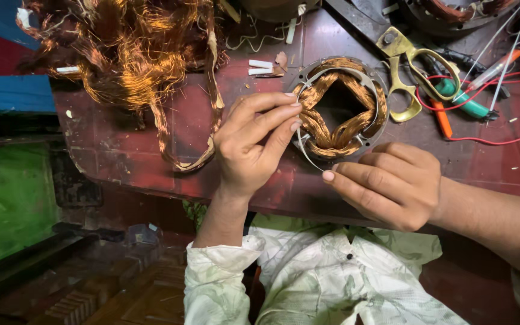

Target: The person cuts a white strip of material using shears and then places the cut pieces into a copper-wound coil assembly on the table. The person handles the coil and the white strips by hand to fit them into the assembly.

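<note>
Hands (254,141) (386,183) pinching white strip (304,147), copper-wound stator (339,108)

Copper-orange windings (338,114) in grey metal stator ring (373,79). Beside ring: brass-yellow scissors (407,75), orange-handled tool (442,118), teal-green tool (461,99), red wires (501,78). Left of ring: tangled copper-brown wire heap (127,54), white sleeve pieces (261,67). Under ring: worn dark-red table (139,138). Pale shirt (332,271), faint green leaf print.

Looks like a motor repair workshop. The worn red counter (121,150) has a copper-wound motor ring (339,108), loose copper wire (121,54), scissors (410,72) and screwdrivers (461,99) scattered about.
</note>
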